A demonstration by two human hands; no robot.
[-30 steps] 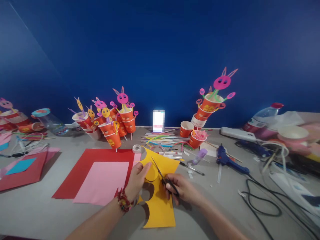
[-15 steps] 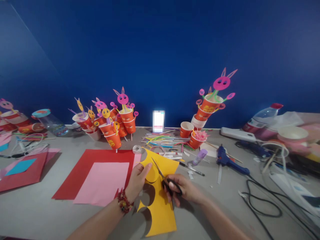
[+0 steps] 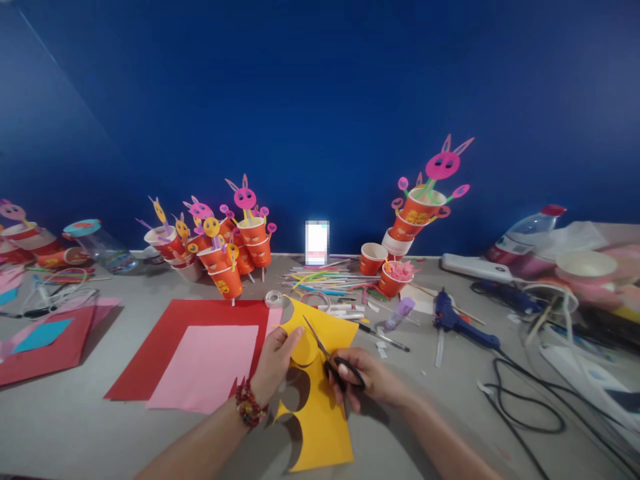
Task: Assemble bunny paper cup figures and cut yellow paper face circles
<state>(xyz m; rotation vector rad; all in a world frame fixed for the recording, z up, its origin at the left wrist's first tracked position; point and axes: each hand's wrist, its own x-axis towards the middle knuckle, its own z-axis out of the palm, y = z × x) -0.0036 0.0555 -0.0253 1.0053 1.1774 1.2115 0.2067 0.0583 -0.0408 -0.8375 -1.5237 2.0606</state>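
Observation:
A yellow paper sheet with round holes cut out of its left edge lies lifted over the grey table. My left hand, with a beaded bracelet at the wrist, pinches the sheet near a partly cut circle. My right hand grips black-handled scissors, whose blades point up and left into the paper.
Red and pink sheets lie to the left. Orange paper cups with bunny toppers stand at the back, more cups to the right. Straws, a blue glue gun, black cables and a bottle crowd the right.
The yellow sheet has turned slightly in my hands, its lower corner swinging right. My right hand with the scissors shifted a little right and down along the cut.

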